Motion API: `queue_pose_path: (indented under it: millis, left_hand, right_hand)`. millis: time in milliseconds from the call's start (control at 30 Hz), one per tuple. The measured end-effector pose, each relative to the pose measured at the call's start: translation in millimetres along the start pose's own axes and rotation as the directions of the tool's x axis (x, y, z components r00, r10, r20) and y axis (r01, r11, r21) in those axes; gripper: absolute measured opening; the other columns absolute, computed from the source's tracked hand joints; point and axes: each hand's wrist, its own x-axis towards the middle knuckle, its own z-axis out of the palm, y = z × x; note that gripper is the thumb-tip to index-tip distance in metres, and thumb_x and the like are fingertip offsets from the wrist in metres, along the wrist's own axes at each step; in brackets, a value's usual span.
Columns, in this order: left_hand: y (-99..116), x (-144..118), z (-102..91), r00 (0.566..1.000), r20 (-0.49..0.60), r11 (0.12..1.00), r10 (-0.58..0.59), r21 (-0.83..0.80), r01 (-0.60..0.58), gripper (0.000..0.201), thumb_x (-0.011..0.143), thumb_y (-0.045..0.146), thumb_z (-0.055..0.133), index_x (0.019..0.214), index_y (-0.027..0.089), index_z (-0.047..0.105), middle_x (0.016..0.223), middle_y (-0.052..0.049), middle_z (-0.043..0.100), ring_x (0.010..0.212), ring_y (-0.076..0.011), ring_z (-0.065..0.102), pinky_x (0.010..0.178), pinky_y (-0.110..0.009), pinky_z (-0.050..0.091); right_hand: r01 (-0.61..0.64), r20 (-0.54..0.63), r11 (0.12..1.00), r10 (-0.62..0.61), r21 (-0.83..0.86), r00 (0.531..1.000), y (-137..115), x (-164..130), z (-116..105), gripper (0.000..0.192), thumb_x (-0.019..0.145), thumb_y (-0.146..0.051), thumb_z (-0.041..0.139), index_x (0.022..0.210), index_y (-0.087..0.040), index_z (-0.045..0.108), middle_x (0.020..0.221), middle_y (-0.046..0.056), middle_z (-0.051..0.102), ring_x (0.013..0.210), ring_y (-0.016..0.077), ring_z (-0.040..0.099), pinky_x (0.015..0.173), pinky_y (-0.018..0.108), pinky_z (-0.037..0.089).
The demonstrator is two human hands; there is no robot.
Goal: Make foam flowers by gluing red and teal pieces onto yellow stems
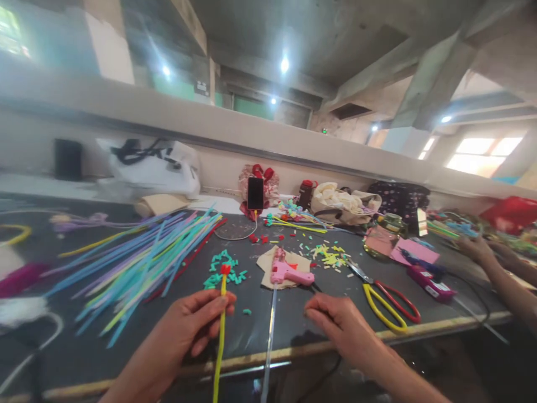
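Observation:
My left hand (199, 319) pinches a yellow pipe cleaner (220, 347) between thumb and fingers. It stands nearly upright with a small red piece (225, 270) at its top. Behind that tip lies a loose pile of short teal pieces (216, 280). My right hand (342, 324) is closed, thumb against the curled fingers, just in front of a pink glue gun (289, 273); anything in its fingertips is too small to make out. The glue gun rests on a beige pad (265, 263). A long clear glue stick (272, 324) sticks out of it toward me, past the table edge.
Many coloured pipe cleaners (138, 268) spread across the left. Short yellow pieces (331, 256) and scissors (390, 308) with yellow and red handles lie right of centre. A phone (255, 193) stands at the back. At far right, another person's hand (476, 249) works over coloured pieces.

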Motion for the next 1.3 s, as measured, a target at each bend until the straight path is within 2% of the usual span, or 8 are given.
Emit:
queue_pose_path:
  millis: [133,267,367,533,767,900,1033,1300]
  left_hand:
    - [0,0,2.7,0.998,-0.029,0.997,-0.061,-0.05,0.06,0.026,0.055,0.034,0.069,0.071,0.014,0.061,0.049,0.002,0.056,0.031,0.0004,0.029,0.028,-0.009,0.018]
    - [-1,0,6.0,0.997,0.001,0.993,-0.078,-0.09,0.078,0.023,0.055,0.034,0.069,0.065,0.015,0.059,0.044,0.004,0.054,0.028,0.0016,0.025,0.028,-0.009,0.013]
    - [2,-1,9.9,0.998,0.005,0.993,-0.065,-0.095,0.066,0.023,0.057,0.035,0.068,0.063,0.015,0.059,0.045,0.004,0.054,0.027,0.0022,0.024,0.027,-0.009,0.014]
    - [2,-1,13.8,0.998,-0.011,0.99,-0.058,-0.131,0.056,0.023,0.057,0.034,0.068,0.064,0.013,0.061,0.046,0.004,0.053,0.029,0.0017,0.027,0.027,-0.009,0.016]
    - [-3,0,10.8,0.997,-0.015,0.988,-0.077,-0.138,0.074,0.023,0.059,0.034,0.067,0.068,0.014,0.061,0.047,0.003,0.054,0.03,0.0004,0.029,0.028,-0.009,0.018]
    - [-5,0,10.7,0.999,0.038,0.988,-0.017,-0.151,0.023,0.022,0.061,0.034,0.065,0.067,0.013,0.061,0.049,0.003,0.056,0.03,0.0005,0.03,0.027,-0.01,0.019]
    - [-7,1,9.8,0.998,0.066,0.987,0.008,-0.16,0.003,0.021,0.064,0.034,0.063,0.067,0.013,0.06,0.049,0.003,0.055,0.03,0.0008,0.031,0.028,-0.009,0.019]
    - [-10,2,9.6,0.997,0.07,0.983,0.033,-0.183,-0.02,0.02,0.066,0.032,0.062,0.066,0.012,0.059,0.05,0.003,0.055,0.029,0.0004,0.03,0.027,-0.011,0.019]
  right_hand:
    - [-0.112,-0.113,0.993,0.107,-0.034,0.988,41,-34,-25,0.02,0.079,-0.027,0.042,0.074,-0.019,0.059,0.064,-0.002,0.058,0.061,0.0121,0.053,0.055,0.019,0.038]
    - [-0.345,-0.364,0.922,0.266,-0.174,0.893,96,-52,-62,0.024,0.076,-0.036,0.044,0.082,-0.021,0.062,0.083,0.003,0.065,0.071,0.0177,0.058,0.063,0.025,0.041]
    - [-0.438,-0.337,0.872,0.354,-0.22,0.873,114,-55,-72,0.026,0.074,-0.038,0.045,0.082,-0.022,0.063,0.076,0.002,0.066,0.064,0.0177,0.058,0.058,0.025,0.041]
    - [-0.227,-0.175,0.955,0.195,-0.19,0.965,83,-33,-47,0.021,0.077,-0.031,0.042,0.077,-0.02,0.06,0.067,0.0,0.062,0.06,0.0151,0.055,0.056,0.024,0.04]
    - [-0.031,-0.113,0.92,-0.014,-0.391,0.994,37,31,-20,0.019,0.079,-0.03,0.043,0.088,-0.021,0.058,0.088,0.004,0.059,0.078,0.0177,0.055,0.066,0.026,0.038]
    - [0.063,-0.019,0.884,-0.081,-0.463,0.997,37,64,-6,0.031,0.074,-0.037,0.05,0.099,-0.02,0.055,0.099,0.007,0.054,0.091,0.021,0.049,0.073,0.028,0.036]
    - [0.103,0.062,0.887,-0.084,-0.451,0.995,44,83,5,0.032,0.071,-0.041,0.054,0.095,-0.02,0.058,0.091,0.006,0.054,0.085,0.0197,0.05,0.071,0.027,0.036]
    - [0.061,0.006,0.949,-0.062,-0.309,0.998,47,87,11,0.029,0.071,-0.037,0.054,0.094,-0.02,0.058,0.087,0.004,0.052,0.08,0.0172,0.05,0.07,0.027,0.035]
